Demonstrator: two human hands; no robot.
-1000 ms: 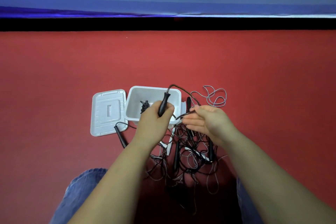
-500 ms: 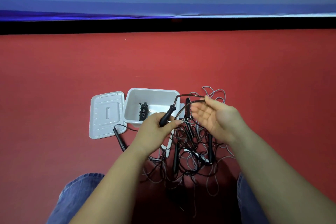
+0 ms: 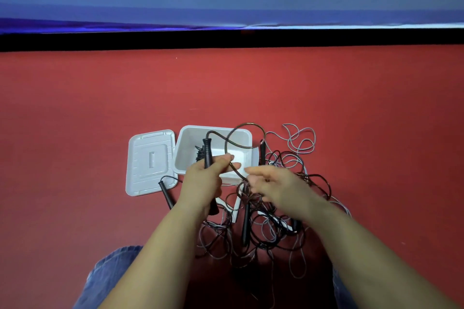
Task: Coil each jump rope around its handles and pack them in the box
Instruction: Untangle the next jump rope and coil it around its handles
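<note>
The left hand (image 3: 203,178) has its grip clamped on a black handle (image 3: 207,149), which stands up in the middle of the frame, in front of the box (image 3: 241,134). A rope (image 3: 227,143) loops out of the handle's top and runs down to the right hand (image 3: 272,184). That hand is blurry, so whether its grip pinches the rope cannot be told.

The rope leads into a tangled pile (image 3: 266,223) on the red floor (image 3: 100,108), low in the middle. Pulling the loop tight could snag it there and drag other ropes along.

One coiled rope (image 3: 199,154) already sits in the box. The lid (image 3: 150,162) lies left of the box. A loose handle (image 3: 166,193) lies by it. A grey rope (image 3: 298,143) curls at the right.
</note>
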